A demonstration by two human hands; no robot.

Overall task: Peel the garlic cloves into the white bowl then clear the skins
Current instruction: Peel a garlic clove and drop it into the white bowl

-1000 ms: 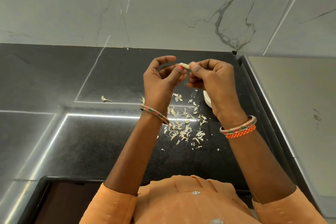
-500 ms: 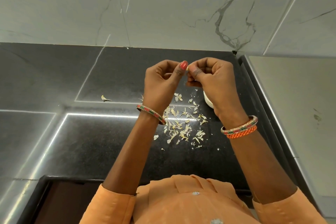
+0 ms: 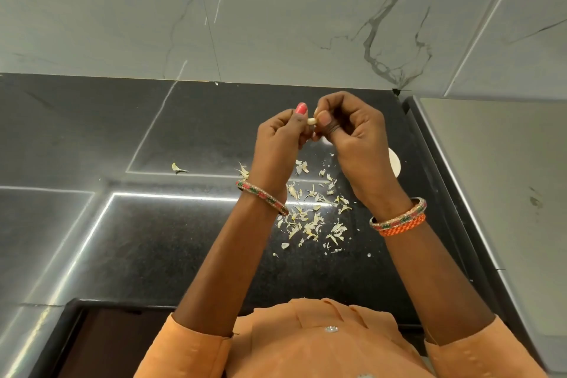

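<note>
A small pale garlic clove (image 3: pixel 311 121) is held in the air above the black counter, pinched from both sides. My left hand (image 3: pixel 280 144) grips it with thumb and curled fingers; my right hand (image 3: pixel 352 135) pinches its other end. Only a sliver of the white bowl (image 3: pixel 395 161) shows, behind my right wrist. A scatter of several pale garlic skins (image 3: pixel 310 218) lies on the counter below and between my forearms.
One stray skin (image 3: pixel 176 167) lies apart to the left on the black counter (image 3: pixel 153 239). A grey marbled wall (image 3: pixel 276 9) rises behind. A steel surface with a raised edge (image 3: pixel 491 193) borders the counter on the right.
Both hands stayed together on the clove and shifted it slightly; my left thumb now points up and the fingers have curled in tighter. The skins on the counter look the same.
</note>
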